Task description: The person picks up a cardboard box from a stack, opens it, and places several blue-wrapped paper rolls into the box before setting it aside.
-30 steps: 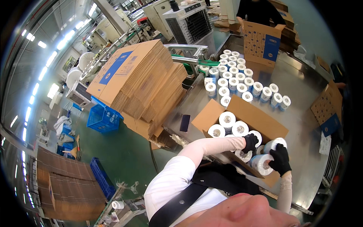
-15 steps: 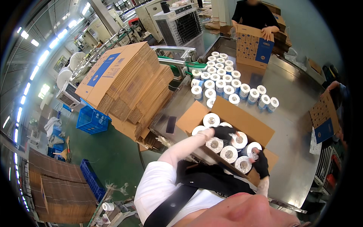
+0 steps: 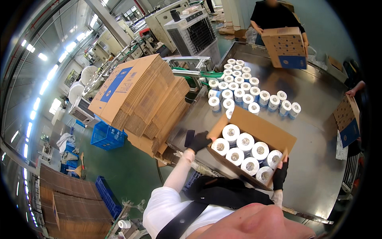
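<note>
An open cardboard box [image 3: 266, 129] stands in front of me on the metal table, filled with two rows of upright white paper rolls [image 3: 245, 142]. My left hand [image 3: 198, 142], in a black fingerless glove, grips the box at its left end. At the right end my right hand [image 3: 280, 175], gloved the same way, closes round the box's edge with the fingers up by the end flap. The long far flap stands raised. Beyond the box, a group of wrapped rolls [image 3: 239, 94] stands on the table, with one lying on its side.
A tall stack of flattened cartons [image 3: 147, 99] rises at left, with a blue crate [image 3: 105, 135] below. A dark flat object [image 3: 190, 138] lies by my left hand. Across the metal table [image 3: 314, 135], one person holds a carton [image 3: 284, 47]; at right another's hand holds a carton [image 3: 346, 115].
Both hands have moved off the rolls to the box's two ends, and the end flaps are now raised. The person across the table has lifted their carton and shifted it right.
</note>
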Tool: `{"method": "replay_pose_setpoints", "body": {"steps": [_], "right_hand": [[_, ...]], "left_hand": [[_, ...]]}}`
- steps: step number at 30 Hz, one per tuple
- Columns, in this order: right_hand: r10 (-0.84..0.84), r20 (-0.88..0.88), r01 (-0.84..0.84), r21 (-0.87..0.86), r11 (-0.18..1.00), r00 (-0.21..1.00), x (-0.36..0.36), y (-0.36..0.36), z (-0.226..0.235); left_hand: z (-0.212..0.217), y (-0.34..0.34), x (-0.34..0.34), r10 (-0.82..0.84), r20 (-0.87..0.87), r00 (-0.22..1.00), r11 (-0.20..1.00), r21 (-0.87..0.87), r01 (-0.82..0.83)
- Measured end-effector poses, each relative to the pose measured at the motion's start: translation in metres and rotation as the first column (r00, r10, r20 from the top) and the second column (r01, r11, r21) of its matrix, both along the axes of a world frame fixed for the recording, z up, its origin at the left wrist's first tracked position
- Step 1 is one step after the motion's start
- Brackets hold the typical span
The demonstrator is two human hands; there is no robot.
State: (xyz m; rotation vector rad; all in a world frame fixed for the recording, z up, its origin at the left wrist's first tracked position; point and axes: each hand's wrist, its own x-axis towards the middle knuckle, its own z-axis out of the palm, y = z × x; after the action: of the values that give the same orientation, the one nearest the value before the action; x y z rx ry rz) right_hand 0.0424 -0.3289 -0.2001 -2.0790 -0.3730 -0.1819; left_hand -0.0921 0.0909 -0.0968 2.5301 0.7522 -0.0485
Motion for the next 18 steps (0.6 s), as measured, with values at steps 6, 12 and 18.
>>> {"method": "replay_pose_setpoints", "body": {"steps": [6, 12, 18], "right_hand": [[0.269, 0.149, -0.134, -0.584, 0.8, 0.952, 0.027, 0.064, 0.029], [0.222, 0.163, -0.095, -0.561, 0.823, 0.961, 0.037, 0.077, 0.029], [0.221, 0.18, -0.089, -0.548, 0.832, 0.958, 0.034, 0.078, 0.03]], "left_hand": [[0.028, -0.039, -0.002, -0.141, -0.041, 0.989, 0.971, 0.189, 0.146], [-0.019, -0.032, -0.008, 0.103, 0.418, 0.903, 0.994, -0.074, -0.079], [-0.028, -0.03, -0.003, 0.105, 0.499, 0.86, 0.994, -0.026, -0.107]]}}
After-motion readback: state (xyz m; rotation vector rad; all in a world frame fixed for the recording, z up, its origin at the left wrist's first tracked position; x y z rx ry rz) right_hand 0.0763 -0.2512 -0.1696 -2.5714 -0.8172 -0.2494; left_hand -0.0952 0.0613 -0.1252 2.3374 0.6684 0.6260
